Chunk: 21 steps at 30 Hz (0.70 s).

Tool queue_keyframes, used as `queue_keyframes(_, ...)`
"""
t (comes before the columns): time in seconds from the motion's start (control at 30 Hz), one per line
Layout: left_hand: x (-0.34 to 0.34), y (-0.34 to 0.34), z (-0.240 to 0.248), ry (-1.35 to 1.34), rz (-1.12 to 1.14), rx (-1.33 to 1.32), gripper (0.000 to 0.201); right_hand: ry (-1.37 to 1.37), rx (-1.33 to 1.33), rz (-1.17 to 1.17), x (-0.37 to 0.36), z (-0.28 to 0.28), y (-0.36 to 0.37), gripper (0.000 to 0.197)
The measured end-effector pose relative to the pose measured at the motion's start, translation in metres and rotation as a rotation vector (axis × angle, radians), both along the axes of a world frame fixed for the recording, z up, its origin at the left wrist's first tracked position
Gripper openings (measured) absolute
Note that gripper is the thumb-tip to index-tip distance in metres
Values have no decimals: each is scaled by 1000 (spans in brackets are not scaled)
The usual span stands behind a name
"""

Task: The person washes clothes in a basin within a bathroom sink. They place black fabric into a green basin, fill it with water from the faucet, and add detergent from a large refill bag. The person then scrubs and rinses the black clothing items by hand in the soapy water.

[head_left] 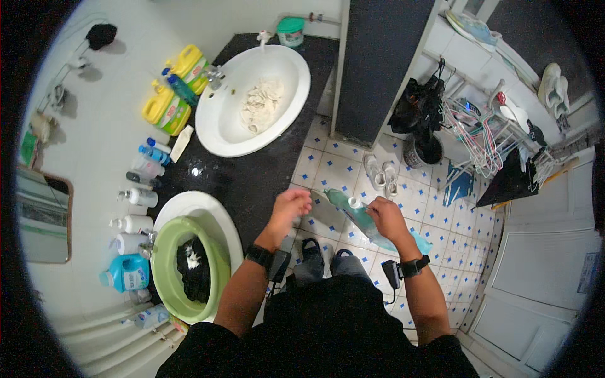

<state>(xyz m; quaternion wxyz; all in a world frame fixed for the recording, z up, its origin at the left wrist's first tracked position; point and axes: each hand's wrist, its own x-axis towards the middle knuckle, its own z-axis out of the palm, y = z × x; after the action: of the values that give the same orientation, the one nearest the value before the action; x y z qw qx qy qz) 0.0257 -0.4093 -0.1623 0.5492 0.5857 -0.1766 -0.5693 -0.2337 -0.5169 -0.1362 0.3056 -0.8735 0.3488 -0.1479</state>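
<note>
My right hand (389,217) is closed on the upper edge of a translucent teal pouch (360,218), close beside its white spout (355,202). The pouch hangs tilted over the tiled floor, its lower end reaching past my right wrist. To the left of it, apart from the pouch, my left hand (290,210) is raised with fingers loosely bent and slightly blurred; I see nothing in it. A light green basin (222,285) with dark wet cloth (194,277) sits in the near sink. Pale cloth (261,105) lies in the far white sink (299,75).
Yellow jugs (167,108), bottles and a blue detergent jug (131,273) line the dark counter (217,175) along the wall. Right of the dark pillar (377,63) stand white shoes (380,175), a bin (423,152) and a rack of hangers (482,142). A white door (535,271) is at far right.
</note>
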Motion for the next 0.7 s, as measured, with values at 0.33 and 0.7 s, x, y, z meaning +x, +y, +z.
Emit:
queue_keyframes(0.33, -71, -15, -111, 417, 16, 346, 20, -147, 108, -181, -39, -61, -34, 7)
queue_keyframes(0.7, -109, -80, -210, 385, 170, 374, 14, -218, 215, -171, -62, -125, -84, 7)
